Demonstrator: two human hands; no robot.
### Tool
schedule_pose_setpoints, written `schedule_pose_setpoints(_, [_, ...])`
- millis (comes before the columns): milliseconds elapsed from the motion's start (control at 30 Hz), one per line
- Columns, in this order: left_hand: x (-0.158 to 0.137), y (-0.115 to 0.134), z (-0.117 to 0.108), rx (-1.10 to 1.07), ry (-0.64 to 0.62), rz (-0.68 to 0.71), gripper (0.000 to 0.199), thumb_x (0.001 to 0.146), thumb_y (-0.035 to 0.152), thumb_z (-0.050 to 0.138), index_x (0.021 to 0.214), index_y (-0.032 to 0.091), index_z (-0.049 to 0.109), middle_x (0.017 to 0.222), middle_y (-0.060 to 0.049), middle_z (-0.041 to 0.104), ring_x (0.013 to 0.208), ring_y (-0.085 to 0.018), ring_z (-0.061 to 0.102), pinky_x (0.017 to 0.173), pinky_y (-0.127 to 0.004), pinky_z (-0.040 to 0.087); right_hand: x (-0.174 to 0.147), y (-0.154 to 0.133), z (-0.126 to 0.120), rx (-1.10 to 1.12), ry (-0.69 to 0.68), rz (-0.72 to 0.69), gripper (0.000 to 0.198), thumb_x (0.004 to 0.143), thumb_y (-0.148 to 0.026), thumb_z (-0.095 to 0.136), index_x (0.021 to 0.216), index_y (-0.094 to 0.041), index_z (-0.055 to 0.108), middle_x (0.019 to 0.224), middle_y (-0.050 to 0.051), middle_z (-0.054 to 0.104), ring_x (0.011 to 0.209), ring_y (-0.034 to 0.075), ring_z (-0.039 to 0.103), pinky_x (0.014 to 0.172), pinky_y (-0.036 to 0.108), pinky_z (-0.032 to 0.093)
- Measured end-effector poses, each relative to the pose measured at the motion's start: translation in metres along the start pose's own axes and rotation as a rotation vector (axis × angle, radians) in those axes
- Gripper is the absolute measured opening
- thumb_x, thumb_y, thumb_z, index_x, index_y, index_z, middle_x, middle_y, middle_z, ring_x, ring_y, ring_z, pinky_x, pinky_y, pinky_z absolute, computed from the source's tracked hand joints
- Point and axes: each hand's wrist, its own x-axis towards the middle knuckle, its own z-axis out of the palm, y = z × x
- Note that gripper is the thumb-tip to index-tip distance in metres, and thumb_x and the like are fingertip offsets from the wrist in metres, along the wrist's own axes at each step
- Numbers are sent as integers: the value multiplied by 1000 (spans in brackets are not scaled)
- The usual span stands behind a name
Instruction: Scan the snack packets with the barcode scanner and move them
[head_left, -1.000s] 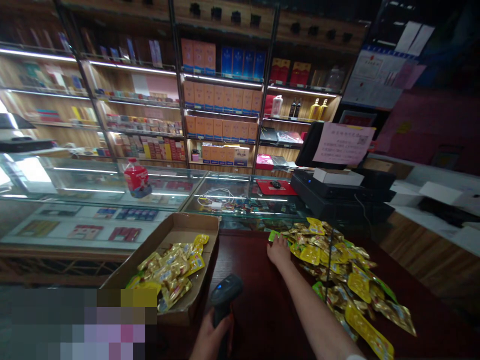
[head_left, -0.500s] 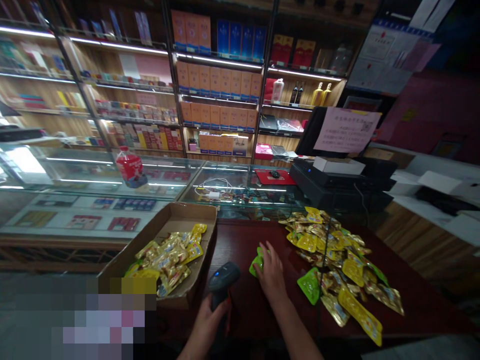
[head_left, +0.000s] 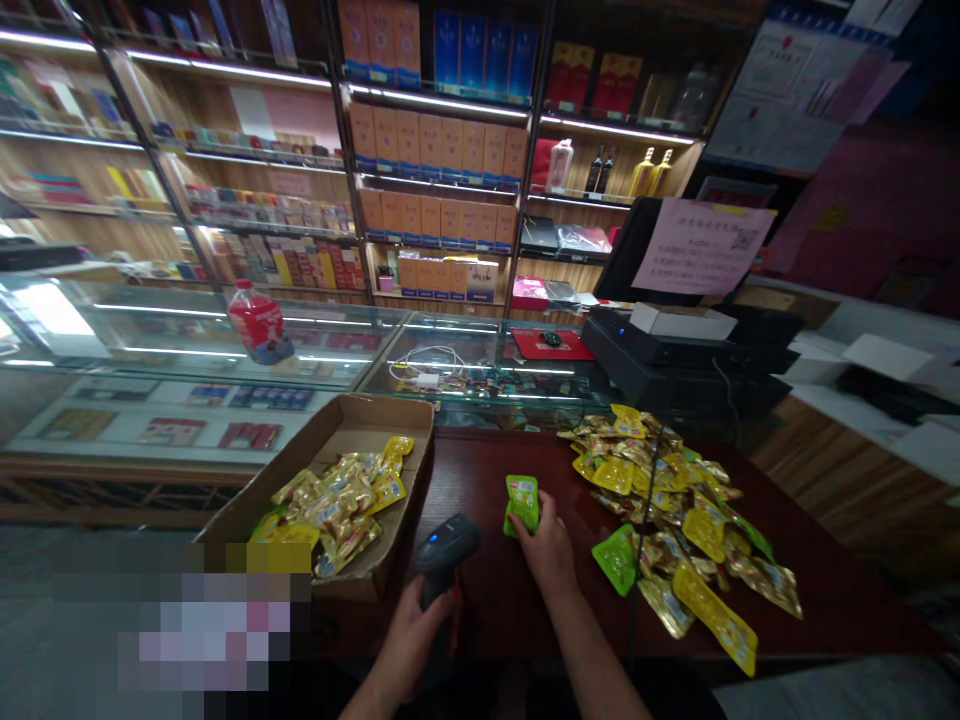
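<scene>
My dark red wooden counter (head_left: 487, 470) carries an open brown cardboard box (head_left: 352, 425) of gold and yellow packets at its left edge, and a loose heap of yellow and green snack packets (head_left: 675, 520) spread across its right half.

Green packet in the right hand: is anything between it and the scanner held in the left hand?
Nothing visible. The green packet in the right hand sits just right of the scanner gripped by the left hand, with only bare dark tabletop between them.
</scene>
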Motion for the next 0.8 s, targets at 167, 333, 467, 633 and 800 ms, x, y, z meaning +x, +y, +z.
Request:
schedule_pose_setpoints(167, [-4, 1, -1, -6, -28, 3, 41, 68, 52, 76, 80, 16, 59, 49, 6, 54, 34, -9, 48, 34, -20, 39, -2, -2, 1, 54, 42, -113, 47, 95, -55, 44, 120, -17, 54, 110, 15, 72, 94, 27, 69, 82, 38, 52])
schedule_pose_setpoints(333, [-6, 6, 0, -39, -46, 19, 44, 67, 53, 77, 83, 16, 60, 51, 5, 56, 34, -9, 47, 33, -20, 39, -2, -4, 1, 54, 71, -117, 43, 95, -52, 46, 118, -18, 56, 105, 15, 73, 91, 27, 68, 82, 38, 53])
schedule_pose_setpoints(467, [-6, 9, 2, -68, -80, 44, 45, 67, 54, 76, 84, 15, 62, 52, 5, 54, 33, -8, 45, 32, -19, 38, -3, -3, 1, 53, 70, -125, 42, 94, -51, 46, 117, -17, 57, 105, 15, 73, 90, 27, 68, 82, 38, 54])
schedule_pose_setpoints(633, [-6, 10, 3, -69, -60, 37, 45, 68, 55, 76, 84, 16, 61, 52, 5, 54, 33, -9, 46, 32, -19, 38, -3, -3, 2, 54, 61, -132, 39, 94, -49, 47, 116, -18, 57, 105, 14, 72, 91, 26, 68, 82, 38, 54])
schedule_pose_setpoints(800, [-5, 7, 1, -69, -64, 48, 44, 68, 54, 76, 83, 16, 61, 51, 5, 54, 33, -9, 46, 32, -19, 39, -3, -3, 2, 59, 52, -142, 43, 95, -52, 46, 117, -17, 56, 105, 15, 72, 92, 27, 67, 83, 40, 53])
